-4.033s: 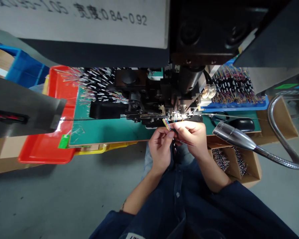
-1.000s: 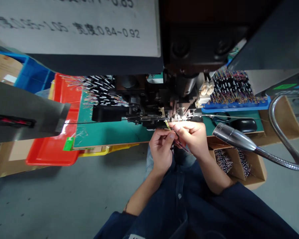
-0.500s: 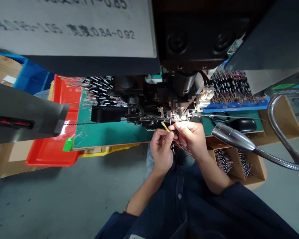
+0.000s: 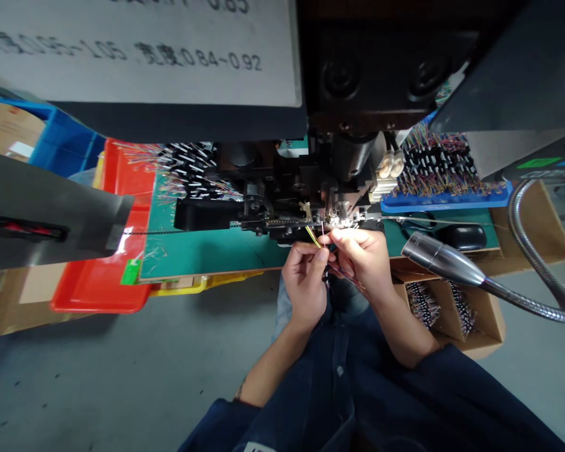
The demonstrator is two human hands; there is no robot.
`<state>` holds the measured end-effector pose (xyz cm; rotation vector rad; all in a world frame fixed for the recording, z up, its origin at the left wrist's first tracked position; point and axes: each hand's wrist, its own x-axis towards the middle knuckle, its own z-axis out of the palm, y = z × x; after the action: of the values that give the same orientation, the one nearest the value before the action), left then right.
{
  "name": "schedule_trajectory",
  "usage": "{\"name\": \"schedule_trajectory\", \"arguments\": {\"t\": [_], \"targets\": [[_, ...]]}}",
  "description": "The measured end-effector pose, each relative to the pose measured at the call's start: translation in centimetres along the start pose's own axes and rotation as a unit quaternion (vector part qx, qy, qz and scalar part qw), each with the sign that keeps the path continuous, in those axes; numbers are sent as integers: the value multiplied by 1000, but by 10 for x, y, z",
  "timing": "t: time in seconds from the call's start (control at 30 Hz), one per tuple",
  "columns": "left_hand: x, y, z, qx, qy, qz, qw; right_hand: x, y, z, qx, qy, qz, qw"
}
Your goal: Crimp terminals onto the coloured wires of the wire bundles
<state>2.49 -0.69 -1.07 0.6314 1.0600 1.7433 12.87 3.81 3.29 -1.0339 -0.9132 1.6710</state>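
**Thin wires (image 4: 313, 236) pinched at the crimping machine (image 4: 301, 188)**

From here I see the machine on its green table (image 4: 207, 251). My left grip (image 4: 305, 282) and right grip (image 4: 360, 263) are both closed on the wires, just in front of the machine.

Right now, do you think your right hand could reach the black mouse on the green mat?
Probably, but the steel lamp head lies between the right hand and the black mouse, partly blocking the way.

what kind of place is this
Probably a wire-harness factory: there's a terminal crimping machine at the bench, masses of cut coloured wires in a blue tray, and a gooseneck work lamp.
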Motion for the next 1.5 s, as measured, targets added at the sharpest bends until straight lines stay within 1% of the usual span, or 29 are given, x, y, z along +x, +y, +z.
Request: {"name": "schedule_trajectory", "arguments": {"t": [0.13, 0.27, 0.37, 0.47, 0.63, 0.83, 0.93, 1.03, 1.17, 1.33, 1.5], "targets": [[-1, -1, 1, -12, -24, -5, 1000, -2, -6, -1, -60, -4, -34, 998], [-1, -1, -2, -13, -46, -9, 999, -3, -10, -2, -94, -8, -21, 995], [-2, -1, -4, -5, -37, -26, 999, -2, -10, -3, -87, -2, -8, 996], [-2, 0, -4, 5, -23, -26, 999, 0, -7, -4, -73, 6, -3, 997], [1, 4, 2, -11, -15, -19, 1000, 2, -3, -3, -64, 15, 15, 998], [1, 6, 7, -30, 2, -41, 999, 1, -2, -1, -29, 14, 30, 999], [0, 6, 6, -28, 4, -45, 999, 0, -3, 0, -24, 11, 26, 999], [0, 5, 5, -21, 9, -36, 999, 0, -7, -1, -57, 11, 3, 998], [-1, 0, 3, -8, 4, -23, 1000, -3, -14, -2, -108, 6, -18, 994], [-4, -3, 2, -10, -15, -19, 1000, -4, -15, -3, -84, -19, 8, 996], [-3, 0, 4, -15, -10, -14, 1000, -1, -8, -4, -31, -8, 23, 999]]}}
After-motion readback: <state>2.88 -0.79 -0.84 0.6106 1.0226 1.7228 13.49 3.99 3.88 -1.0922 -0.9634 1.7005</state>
